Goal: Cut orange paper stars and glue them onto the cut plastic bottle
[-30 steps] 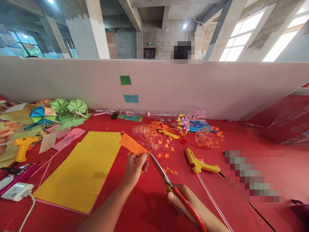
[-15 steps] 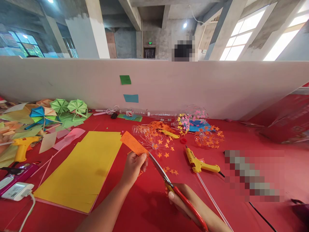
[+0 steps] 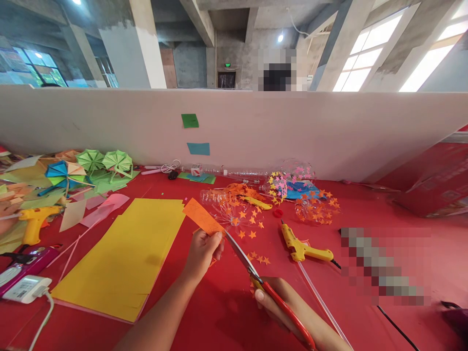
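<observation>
My left hand (image 3: 204, 252) pinches a strip of orange paper (image 3: 202, 216) between thumb and fingers, over the red table. Faint lines show on the paper. My right hand (image 3: 280, 303) grips a pair of scissors (image 3: 252, 271) with red handles. The blade tips touch the paper's right end beside my left thumb, and the blades look nearly closed. Small orange paper stars (image 3: 259, 258) lie just beyond the scissors. Further back, a clear plastic piece with splayed strips (image 3: 234, 220) carries more orange stars.
A stack of yellow paper (image 3: 117, 248) lies left. A yellow glue gun (image 3: 305, 247) rests to the right, another glue gun (image 3: 35, 220) at far left. A yellow utility knife (image 3: 257, 203) lies behind my hands. Green paper umbrellas (image 3: 117, 162) stand near the white partition (image 3: 321, 126).
</observation>
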The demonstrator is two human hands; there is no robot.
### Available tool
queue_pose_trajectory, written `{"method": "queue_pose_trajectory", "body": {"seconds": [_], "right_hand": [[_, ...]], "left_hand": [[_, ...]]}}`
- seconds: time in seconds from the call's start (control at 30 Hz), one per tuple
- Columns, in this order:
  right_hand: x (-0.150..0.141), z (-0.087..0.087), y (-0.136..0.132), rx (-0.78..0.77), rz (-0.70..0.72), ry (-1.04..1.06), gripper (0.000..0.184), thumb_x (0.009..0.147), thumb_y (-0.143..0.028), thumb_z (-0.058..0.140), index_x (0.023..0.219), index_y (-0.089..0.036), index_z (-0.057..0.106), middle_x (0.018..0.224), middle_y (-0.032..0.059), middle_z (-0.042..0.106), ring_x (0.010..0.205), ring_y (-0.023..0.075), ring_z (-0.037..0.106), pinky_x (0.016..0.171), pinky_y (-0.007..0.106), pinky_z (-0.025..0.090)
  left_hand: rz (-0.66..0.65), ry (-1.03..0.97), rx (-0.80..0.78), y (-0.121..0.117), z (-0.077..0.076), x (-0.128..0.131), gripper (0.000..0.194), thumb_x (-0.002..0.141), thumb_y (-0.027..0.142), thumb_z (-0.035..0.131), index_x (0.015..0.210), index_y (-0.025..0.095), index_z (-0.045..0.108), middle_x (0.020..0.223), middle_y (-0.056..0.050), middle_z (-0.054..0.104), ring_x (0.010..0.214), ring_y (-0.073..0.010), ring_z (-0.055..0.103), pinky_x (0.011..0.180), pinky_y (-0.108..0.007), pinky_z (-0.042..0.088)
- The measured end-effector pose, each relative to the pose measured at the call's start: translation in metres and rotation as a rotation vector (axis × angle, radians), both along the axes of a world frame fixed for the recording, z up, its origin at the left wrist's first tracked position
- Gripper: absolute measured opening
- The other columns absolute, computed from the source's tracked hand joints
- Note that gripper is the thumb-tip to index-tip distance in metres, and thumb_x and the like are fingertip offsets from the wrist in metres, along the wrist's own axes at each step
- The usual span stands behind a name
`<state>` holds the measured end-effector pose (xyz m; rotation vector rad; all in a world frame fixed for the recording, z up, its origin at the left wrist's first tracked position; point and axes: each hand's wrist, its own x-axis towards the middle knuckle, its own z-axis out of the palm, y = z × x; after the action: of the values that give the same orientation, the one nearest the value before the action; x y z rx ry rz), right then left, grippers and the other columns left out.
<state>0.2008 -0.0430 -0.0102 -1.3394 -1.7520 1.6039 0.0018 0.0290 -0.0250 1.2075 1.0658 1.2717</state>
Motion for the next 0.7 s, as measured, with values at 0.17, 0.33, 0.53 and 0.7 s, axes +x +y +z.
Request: {"method": "queue_pose_trajectory", "body": {"seconds": [0.17,0.33,0.53,0.7], "right_hand": [[0.0012,-0.0039,0.0005,-0.018,0.011,0.042,0.055,0.080,-0.072,0.049,0.063,-0.020,0.037,0.051,-0.0079,0.032,0.048,0.0075,0.026,0.046,0.023,0.020],[0.0020,-0.0057,0.0021,-0.054,0.010,0.034,0.053,0.082,-0.068,0.051,0.063,-0.020,0.038,0.052,-0.0073,0.034,0.048,0.0072,0.027,0.046,0.022,0.020],[0.0039,-0.0071,0.0022,-0.035,0.022,0.032,0.054,0.081,-0.070,0.049,0.065,-0.019,0.040,0.054,-0.0064,0.036,0.049,0.0079,0.028,0.046,0.022,0.021],[0.0047,-0.0090,0.0026,-0.008,0.021,0.017,0.054,0.082,-0.070,0.048,0.064,-0.020,0.038,0.055,-0.0063,0.034,0.051,0.0082,0.027,0.047,0.023,0.020]], "left_hand": [[-0.004,-0.002,-0.006,0.0000,-0.0021,-0.0004,0.037,0.077,0.041,0.055,0.049,0.017,0.050,0.039,0.003,0.046,0.034,-0.0062,0.037,0.039,-0.020,0.027],[-0.008,0.001,-0.017,-0.0001,-0.0022,-0.0005,0.037,0.076,0.042,0.056,0.050,0.017,0.049,0.039,0.003,0.046,0.033,-0.0065,0.037,0.037,-0.020,0.025],[-0.017,0.008,-0.007,0.0004,0.0008,-0.0003,0.036,0.076,0.041,0.054,0.049,0.017,0.049,0.038,0.003,0.045,0.034,-0.0066,0.037,0.038,-0.020,0.026],[-0.015,0.009,-0.008,-0.0003,0.0024,0.0002,0.036,0.076,0.040,0.054,0.049,0.017,0.049,0.037,0.003,0.044,0.033,-0.0062,0.036,0.038,-0.020,0.026]]}}
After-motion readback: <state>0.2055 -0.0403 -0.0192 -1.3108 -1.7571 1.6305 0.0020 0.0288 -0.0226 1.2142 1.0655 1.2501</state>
